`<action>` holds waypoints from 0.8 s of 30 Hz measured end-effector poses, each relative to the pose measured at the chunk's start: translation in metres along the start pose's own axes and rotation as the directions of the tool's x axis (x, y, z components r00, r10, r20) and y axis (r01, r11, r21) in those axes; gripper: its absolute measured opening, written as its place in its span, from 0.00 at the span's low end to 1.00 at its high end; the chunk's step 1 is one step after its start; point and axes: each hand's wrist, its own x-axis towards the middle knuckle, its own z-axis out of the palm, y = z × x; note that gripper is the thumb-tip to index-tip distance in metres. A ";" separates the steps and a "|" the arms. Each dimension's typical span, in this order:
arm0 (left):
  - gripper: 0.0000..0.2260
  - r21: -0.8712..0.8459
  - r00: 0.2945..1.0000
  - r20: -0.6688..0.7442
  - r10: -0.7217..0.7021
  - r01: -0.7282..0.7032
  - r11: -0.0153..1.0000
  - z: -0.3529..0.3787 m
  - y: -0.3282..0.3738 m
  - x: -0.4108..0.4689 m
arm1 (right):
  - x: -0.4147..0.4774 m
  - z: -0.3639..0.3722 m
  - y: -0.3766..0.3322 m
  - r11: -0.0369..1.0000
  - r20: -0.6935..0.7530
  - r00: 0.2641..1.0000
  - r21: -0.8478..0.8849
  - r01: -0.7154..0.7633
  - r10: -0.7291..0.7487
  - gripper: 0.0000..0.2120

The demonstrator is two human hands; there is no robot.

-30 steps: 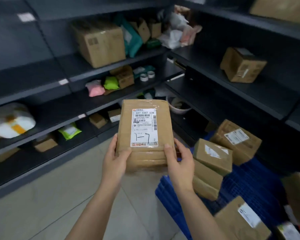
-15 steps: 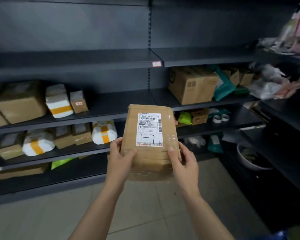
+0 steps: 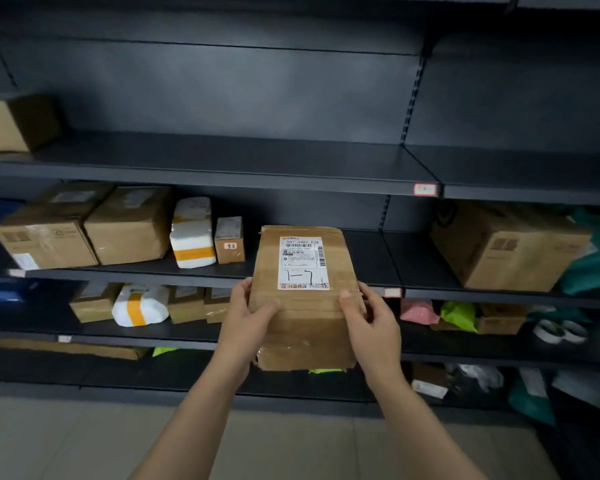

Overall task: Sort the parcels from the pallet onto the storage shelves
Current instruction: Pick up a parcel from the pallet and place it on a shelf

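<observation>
- Parcel (image 3: 305, 313) is held upright in front of the shelves (image 3: 222, 168), clear of them, with its label (image 3: 303, 263) facing the camera.
- Left hand (image 3: 246, 317) and right hand (image 3: 371, 323) grip its side edges: thumbs pressed on the front, other fingers curled round behind.
- Step in hand, as I judge it: bringing the parcel to its place.
- The next move calls for matching the label's handwritten mark to a shelf tag (image 3: 425, 189), then sliding the parcel into a free gap.
- Middle shelf count: two big boxes (image 3: 129, 226), one white packet (image 3: 192, 233) and one small box (image 3: 229, 240) to the left, and one large box (image 3: 506, 244) to the right.
</observation>
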 end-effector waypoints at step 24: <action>0.40 0.679 0.958 0.286 0.016 -0.214 0.703 -0.033 -0.051 0.345 | 0.277 0.195 0.043 0.815 0.431 0.902 -0.516 0.264 -0.019 0.40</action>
